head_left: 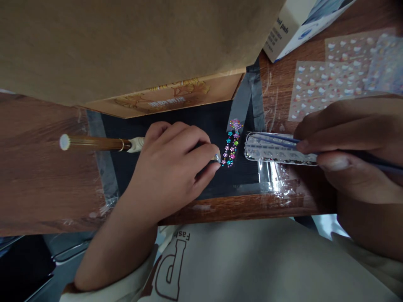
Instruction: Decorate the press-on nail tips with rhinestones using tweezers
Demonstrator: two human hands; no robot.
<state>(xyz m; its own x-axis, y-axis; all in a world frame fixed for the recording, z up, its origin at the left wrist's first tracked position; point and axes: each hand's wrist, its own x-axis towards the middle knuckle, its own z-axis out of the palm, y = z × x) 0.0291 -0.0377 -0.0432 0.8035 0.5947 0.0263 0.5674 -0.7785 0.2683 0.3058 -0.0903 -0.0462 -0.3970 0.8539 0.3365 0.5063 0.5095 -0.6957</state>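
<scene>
My left hand (176, 163) is closed, thumb and forefinger pinched on a small shiny pale piece (216, 157). A gold-coloured stick (94, 143) with a white carved part (136, 144) runs under its knuckles; the hand hides whether the stick and the piece join. Just right of the fingertips lie strips of colourful flower-shaped gems (231, 142) on a black mat (201, 180). My right hand (352, 142) grips blue-grey tweezers (280, 140), their tips over a clear narrow case (261, 153) holding small gems.
A large brown cardboard box (163, 98) stands behind my left hand. At the right back is a white box of pads (289, 31). Sticker sheets (321, 84) lie on the wooden table (40, 180) to the right. Clear tape (277, 180) crosses the mat's edge.
</scene>
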